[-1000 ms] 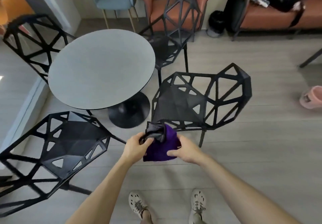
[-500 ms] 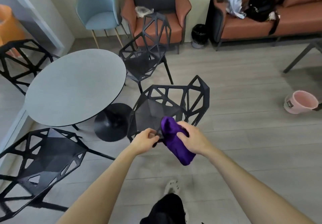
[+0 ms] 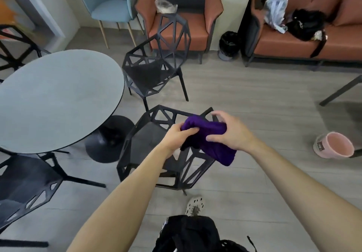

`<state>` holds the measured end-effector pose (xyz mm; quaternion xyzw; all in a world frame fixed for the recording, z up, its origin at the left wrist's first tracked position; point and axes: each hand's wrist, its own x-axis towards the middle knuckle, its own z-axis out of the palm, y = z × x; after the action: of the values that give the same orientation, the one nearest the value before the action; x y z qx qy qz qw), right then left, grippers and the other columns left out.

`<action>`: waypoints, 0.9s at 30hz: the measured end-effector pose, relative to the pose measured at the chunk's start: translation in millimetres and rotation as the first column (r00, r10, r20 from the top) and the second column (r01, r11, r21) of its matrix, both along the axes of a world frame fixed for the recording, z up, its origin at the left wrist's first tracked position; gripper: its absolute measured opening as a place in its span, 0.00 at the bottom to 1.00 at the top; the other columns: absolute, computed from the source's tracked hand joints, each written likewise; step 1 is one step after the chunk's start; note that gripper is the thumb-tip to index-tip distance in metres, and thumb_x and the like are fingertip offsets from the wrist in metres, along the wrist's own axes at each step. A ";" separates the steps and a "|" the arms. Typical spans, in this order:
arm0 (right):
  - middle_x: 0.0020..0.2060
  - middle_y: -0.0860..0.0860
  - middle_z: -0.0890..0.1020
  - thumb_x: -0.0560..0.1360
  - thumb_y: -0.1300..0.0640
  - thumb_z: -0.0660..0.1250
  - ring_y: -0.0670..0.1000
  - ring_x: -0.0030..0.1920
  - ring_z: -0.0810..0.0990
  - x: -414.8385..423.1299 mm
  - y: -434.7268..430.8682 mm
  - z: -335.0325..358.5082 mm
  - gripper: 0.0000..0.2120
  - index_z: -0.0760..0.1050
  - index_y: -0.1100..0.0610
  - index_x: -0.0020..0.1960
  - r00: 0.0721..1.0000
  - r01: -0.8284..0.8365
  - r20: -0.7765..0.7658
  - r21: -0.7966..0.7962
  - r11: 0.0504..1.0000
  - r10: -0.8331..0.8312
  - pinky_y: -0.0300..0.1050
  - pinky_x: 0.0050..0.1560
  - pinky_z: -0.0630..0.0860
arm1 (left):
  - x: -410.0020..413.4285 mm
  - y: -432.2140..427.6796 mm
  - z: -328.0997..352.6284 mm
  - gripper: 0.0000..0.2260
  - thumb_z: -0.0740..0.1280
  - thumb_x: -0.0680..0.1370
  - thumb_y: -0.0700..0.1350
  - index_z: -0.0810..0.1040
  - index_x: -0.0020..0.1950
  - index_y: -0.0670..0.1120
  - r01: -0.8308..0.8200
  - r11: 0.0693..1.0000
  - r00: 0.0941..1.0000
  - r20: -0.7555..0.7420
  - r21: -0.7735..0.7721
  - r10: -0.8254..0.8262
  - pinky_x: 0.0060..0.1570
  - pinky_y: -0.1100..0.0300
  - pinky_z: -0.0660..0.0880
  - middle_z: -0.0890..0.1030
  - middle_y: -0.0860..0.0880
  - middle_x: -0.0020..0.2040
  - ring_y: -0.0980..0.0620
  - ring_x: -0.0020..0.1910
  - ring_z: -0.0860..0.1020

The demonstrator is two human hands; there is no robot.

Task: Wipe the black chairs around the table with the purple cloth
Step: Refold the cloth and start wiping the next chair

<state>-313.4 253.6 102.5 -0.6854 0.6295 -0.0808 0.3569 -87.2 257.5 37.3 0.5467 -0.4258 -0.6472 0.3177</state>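
**Chair-cleaning under way:** A person stands over the nearest black chair (image 3: 148, 142) at a round grey table (image 3: 58, 99) with both hands on the purple cloth (image 3: 212, 142). The cloth is held in the air just above the chair's lattice shell and, as far as the view shows, is not yet touching it.

The left hand (image 3: 177, 136) grips the cloth's upper-left end, fingers curled into the fabric. The right hand (image 3: 230, 132) lies over its middle, with the thumb pressed into the near side, the fingers bent over the far side and the forefinger lifted clear.

The cloth is bunched into a thick roll of deep violet. Its long axis runs from the left hand down and to the right, where the loose end hangs past the right wrist. A dark fold under the left hand may be the cloth's shaded underside or part of the chair; blur leaves that unsettled.

The chair lies directly beneath and just ahead of the hands. Its seat is toward the table, under the left hand, and its far rim is just beyond the right hand's fingers. The right hand is judged the nearer to that rim and the left to the seat, so a short drop would bring the cloth onto either.

A second black chair (image 3: 156, 71) stands behind it by the table's far edge, a third black chair (image 3: 25, 189) is at lower left, and part of a fourth black chair (image 3: 11, 46) shows beyond the table. A pink bucket (image 3: 335, 147) sits on the floor (image 3: 264, 99) well to the right.
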 end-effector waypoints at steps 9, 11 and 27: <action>0.41 0.48 0.83 0.67 0.61 0.77 0.56 0.45 0.81 -32.0 -130.6 -0.1 0.12 0.77 0.49 0.45 0.994 -0.095 -0.067 -0.107 0.990 0.088 0.51 0.42 0.76 | 8.1 -99.9 25.4 0.20 0.79 0.78 0.43 0.79 0.68 0.46 -0.218 0.973 0.972 -0.077 0.069 0.223 0.63 0.42 0.82 0.87 0.43 0.61 0.41 0.62 0.85; 0.38 0.46 0.81 0.69 0.61 0.77 0.53 0.42 0.80 -30.8 -158.1 -3.2 0.13 0.76 0.46 0.42 0.991 -0.133 0.002 -0.105 0.986 0.134 0.49 0.42 0.76 | 7.7 -113.1 24.4 0.26 0.81 0.76 0.53 0.79 0.70 0.47 -0.277 0.955 0.953 -0.094 0.109 0.288 0.66 0.40 0.81 0.86 0.44 0.63 0.42 0.64 0.85; 0.51 0.50 0.77 0.76 0.50 0.78 0.51 0.50 0.77 -7.7 -341.2 -34.9 0.09 0.81 0.45 0.54 0.757 -0.606 0.087 -0.276 0.746 0.648 0.47 0.51 0.73 | -48.6 -130.8 29.0 0.33 0.82 0.73 0.37 0.76 0.72 0.62 -0.883 0.470 0.470 0.006 -0.006 0.883 0.57 0.47 0.85 0.83 0.40 0.64 0.41 0.60 0.85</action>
<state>-321.1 -87.6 67.6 -0.8840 0.3134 -0.0888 0.3353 -135.8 126.7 66.3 0.6903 -0.0857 -0.3886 0.6043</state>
